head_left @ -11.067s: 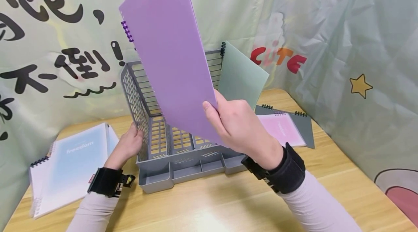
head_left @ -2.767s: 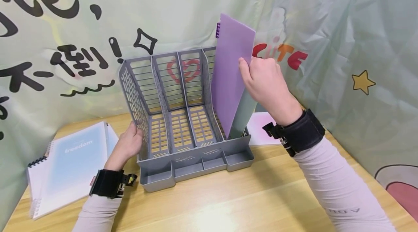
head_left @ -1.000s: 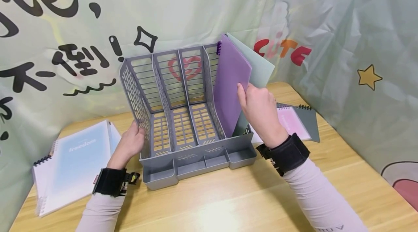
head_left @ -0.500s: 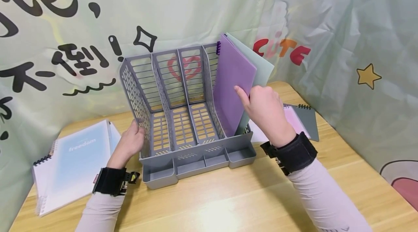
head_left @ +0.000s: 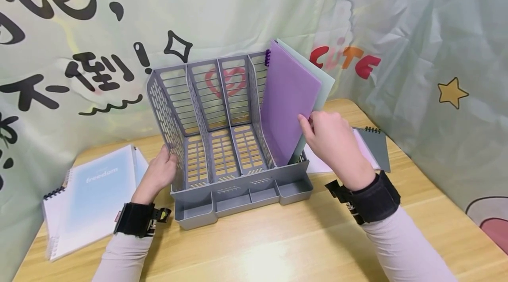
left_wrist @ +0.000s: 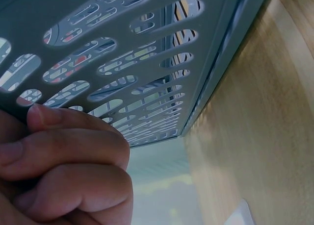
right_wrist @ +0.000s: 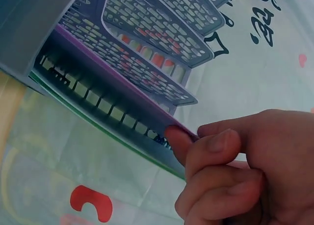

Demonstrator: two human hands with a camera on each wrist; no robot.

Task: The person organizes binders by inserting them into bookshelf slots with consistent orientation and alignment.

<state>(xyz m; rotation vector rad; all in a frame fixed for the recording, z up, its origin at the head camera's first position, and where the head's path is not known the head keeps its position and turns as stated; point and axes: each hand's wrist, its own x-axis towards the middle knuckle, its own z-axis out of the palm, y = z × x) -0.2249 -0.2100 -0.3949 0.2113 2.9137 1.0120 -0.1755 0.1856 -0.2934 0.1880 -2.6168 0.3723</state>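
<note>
A grey slotted desk file rack [head_left: 238,178] with upright dividers stands in the middle of the table. My left hand [head_left: 158,171] grips its left side panel; in the left wrist view the curled fingers [left_wrist: 83,151] lie against the slots. My right hand [head_left: 335,143] pinches the free edge of a purple spiral notebook [head_left: 289,99] between thumb and fingers. That notebook stands upright in the rack's rightmost compartment, its purple coil toward the back. Just right of it a pale green notebook [head_left: 326,83] leans outward in the same compartment, partly hidden by the purple one.
Left of the rack lie a blue-white notebook marked "freedom" [head_left: 99,193] and others beneath it. On the right, a pink notebook [head_left: 365,147] overlaps a dark grey one [head_left: 379,149]. Small trays [head_left: 234,202] run along the rack's front. A printed cloth [head_left: 234,13] hangs behind the table.
The purple notebook, earlier held high over the rack, has come down into the right compartment, and its free edge has swung right toward the green one. My left hand has stayed on the rack.
</note>
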